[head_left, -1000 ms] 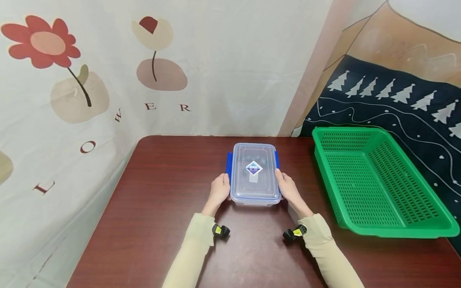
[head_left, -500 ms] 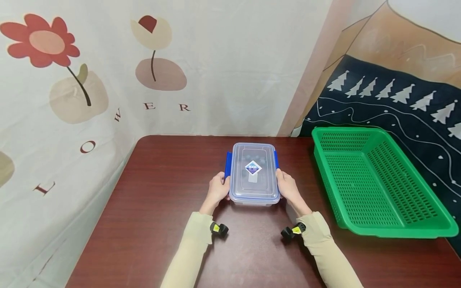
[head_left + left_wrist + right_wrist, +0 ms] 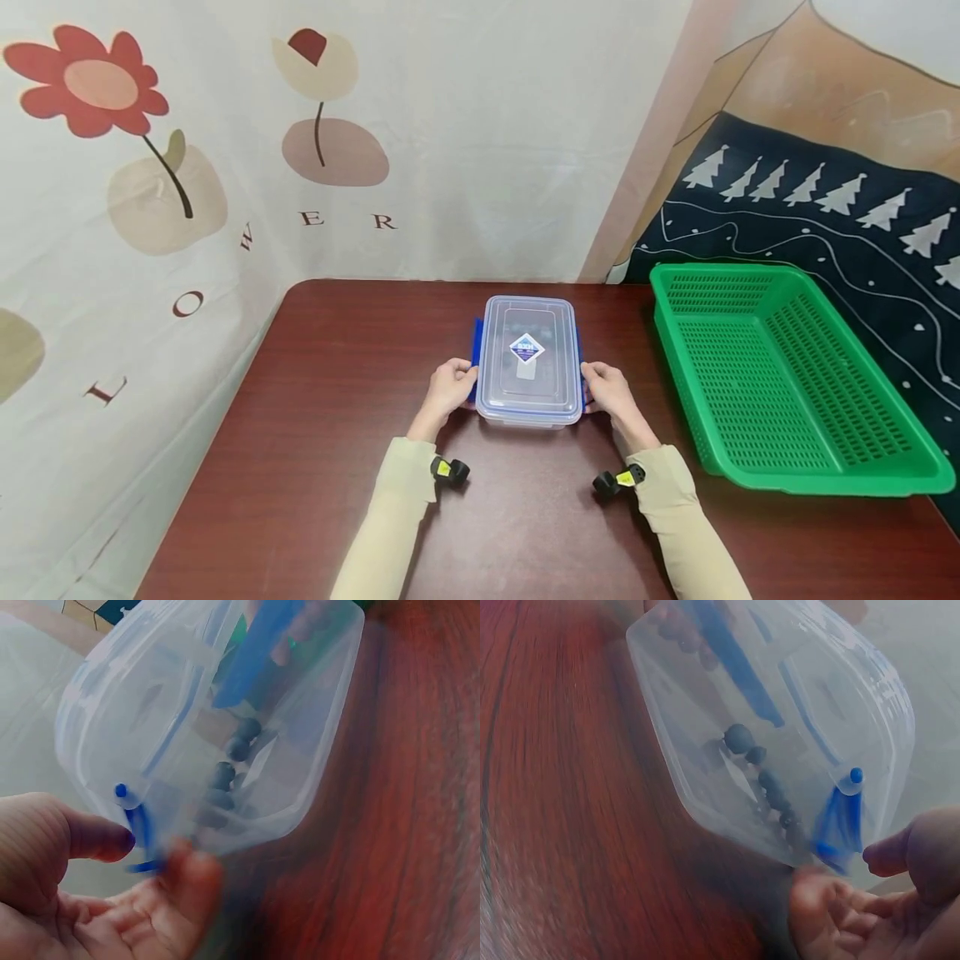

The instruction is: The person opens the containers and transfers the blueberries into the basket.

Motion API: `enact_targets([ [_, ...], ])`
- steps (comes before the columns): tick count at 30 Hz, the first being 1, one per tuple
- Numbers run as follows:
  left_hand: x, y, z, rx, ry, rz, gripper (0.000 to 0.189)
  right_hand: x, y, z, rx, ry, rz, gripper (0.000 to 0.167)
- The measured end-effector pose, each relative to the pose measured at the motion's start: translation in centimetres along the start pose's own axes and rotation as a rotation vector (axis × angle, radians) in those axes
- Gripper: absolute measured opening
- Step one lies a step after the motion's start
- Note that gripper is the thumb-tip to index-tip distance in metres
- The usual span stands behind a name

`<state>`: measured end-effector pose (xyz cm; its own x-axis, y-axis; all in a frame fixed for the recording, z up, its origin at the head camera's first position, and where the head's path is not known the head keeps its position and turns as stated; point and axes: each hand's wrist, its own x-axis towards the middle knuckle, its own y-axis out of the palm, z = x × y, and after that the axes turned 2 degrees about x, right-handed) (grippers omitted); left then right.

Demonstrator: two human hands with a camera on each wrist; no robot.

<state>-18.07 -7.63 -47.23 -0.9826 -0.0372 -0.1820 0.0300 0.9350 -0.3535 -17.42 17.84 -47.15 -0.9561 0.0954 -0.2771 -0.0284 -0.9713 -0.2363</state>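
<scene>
A clear plastic food container (image 3: 527, 392) with a lid and a white-blue diamond sticker stands on the table between both hands. Along its sides run blue latches, a left latch (image 3: 477, 342) and a right latch (image 3: 259, 656). Several small dark round things (image 3: 769, 787) lie inside it. My left hand (image 3: 450, 387) holds the left latch between thumb and fingers, near the container's front corner. On the other side, my right hand (image 3: 609, 390) has its thumb and curled fingers at the right latch, which slants outward in the right wrist view. Fingertips under the latches are partly hidden.
A green slotted plastic basket (image 3: 780, 400) stands to the right on the brown wooden table (image 3: 322, 400). Behind hangs a pale cloth (image 3: 480, 150) with flower prints. A dark tree-patterned cloth (image 3: 825, 217) lies at the right. Each wrist carries a small black camera (image 3: 452, 472).
My right hand has shifted slightly outward, and more of the right latch shows beside its thumb. My left hand has slid slightly left. The container has barely moved.
</scene>
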Motion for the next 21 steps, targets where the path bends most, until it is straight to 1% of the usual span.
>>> enact_targets([
  [2, -0.1, -0.2, -0.3, 0.068, 0.053, -0.041, 0.024, 0.0, 0.0, 0.2, -0.038, -0.077, -0.078, 0.026],
  [4, -0.2, -0.3, -0.7, 0.148, 0.125, -0.095, 0.026, -0.1, 0.0, 0.4, -0.072, -0.165, -0.153, 0.020],
  [5, -0.3, -0.3, -1.0, 0.163, 0.158, -0.113, 0.026, -0.2, 0.0, 0.6, -0.089, -0.205, -0.184, 0.018],
  [7, -0.5, -0.3, -1.5, 0.191, 0.215, -0.136, 0.026, -0.4, 0.2, 0.9, -0.119, -0.265, -0.220, 0.015],
  [9, -0.8, -0.3, -2.1, 0.199, 0.244, -0.137, 0.026, -0.5, 0.4, 1.2, -0.154, -0.307, -0.234, 0.016],
  [12, -0.9, -0.2, -2.5, 0.212, 0.261, -0.136, 0.025, -0.7, 0.7, 1.5, -0.223, -0.353, -0.260, 0.017],
  [15, -0.8, 0.0, -2.6, 0.212, 0.257, -0.150, 0.025, -0.7, 0.9, 1.7, -0.274, -0.366, -0.288, 0.019],
  [21, -0.7, 0.0, -2.8, 0.197, 0.220, -0.157, 0.027, -0.8, 1.1, 2.1, -0.286, -0.361, -0.294, 0.019],
])
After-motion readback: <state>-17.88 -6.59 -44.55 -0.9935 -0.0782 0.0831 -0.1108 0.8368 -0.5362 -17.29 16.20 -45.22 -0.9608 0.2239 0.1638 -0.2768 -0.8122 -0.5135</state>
